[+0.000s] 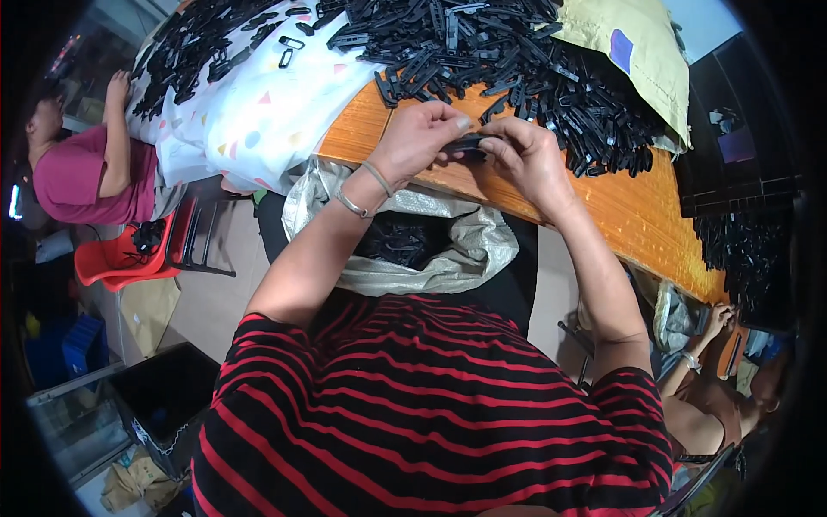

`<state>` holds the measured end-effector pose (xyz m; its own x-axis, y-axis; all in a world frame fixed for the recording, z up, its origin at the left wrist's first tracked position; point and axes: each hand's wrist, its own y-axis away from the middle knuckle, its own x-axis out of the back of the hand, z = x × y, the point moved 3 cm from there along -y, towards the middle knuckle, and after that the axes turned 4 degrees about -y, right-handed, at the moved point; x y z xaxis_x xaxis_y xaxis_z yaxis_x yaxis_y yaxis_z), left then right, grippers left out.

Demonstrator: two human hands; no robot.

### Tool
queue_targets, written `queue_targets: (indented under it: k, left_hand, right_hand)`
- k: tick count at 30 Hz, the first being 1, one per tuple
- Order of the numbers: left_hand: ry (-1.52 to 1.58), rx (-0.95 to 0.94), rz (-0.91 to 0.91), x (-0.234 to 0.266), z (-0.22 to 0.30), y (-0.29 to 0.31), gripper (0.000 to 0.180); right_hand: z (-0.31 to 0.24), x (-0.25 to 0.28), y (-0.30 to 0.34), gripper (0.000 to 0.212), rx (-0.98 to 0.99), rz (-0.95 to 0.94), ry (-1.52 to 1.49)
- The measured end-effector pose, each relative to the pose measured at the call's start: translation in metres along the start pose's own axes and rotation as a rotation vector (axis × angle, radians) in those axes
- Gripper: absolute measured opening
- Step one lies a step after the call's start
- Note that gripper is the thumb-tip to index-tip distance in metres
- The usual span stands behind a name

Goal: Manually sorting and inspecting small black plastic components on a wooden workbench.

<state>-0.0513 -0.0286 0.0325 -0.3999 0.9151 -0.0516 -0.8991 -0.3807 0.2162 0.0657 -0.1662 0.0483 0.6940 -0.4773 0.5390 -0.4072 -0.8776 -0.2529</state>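
Observation:
My left hand (412, 145) and my right hand (531, 162) meet over the front edge of the wooden table (642, 220). Between their fingertips is a small, long black plastic piece (466, 145), pinched from both sides. Its exact kind is hidden by the fingers. Just beyond, a large heap of similar narrow black plastic pieces (482, 52) covers the table. Below my hands, a woven silver-white sack (491, 258) gapes at my lap, with more black pieces (401, 246) inside.
White patterned sheeting (250, 121) on the left carries scattered black pieces. A tan sack (642, 52) lies at the far right. One person (95, 172) is at the left near a red chair (129, 254), another (706, 405) at the lower right. A black bin (164, 392) stands lower left.

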Motion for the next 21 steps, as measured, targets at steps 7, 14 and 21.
queue_targets:
  k: [7,14,21]
  left_hand:
    - [-0.284,-0.27,0.088,0.007,-0.019,-0.007,0.02]
    - [-0.379,-0.246,0.234,0.007,-0.028,-0.007,0.021]
    - [-0.372,-0.204,0.183,0.008,-0.02,-0.008,0.021]
  right_hand:
    - [0.014,-0.006,0.005,0.017,-0.53,-0.07,-0.366]
    - [0.023,-0.011,0.004,0.015,-0.546,-0.08,-0.41]
    - [0.026,-0.009,0.004,0.016,-0.576,-0.074,-0.561]
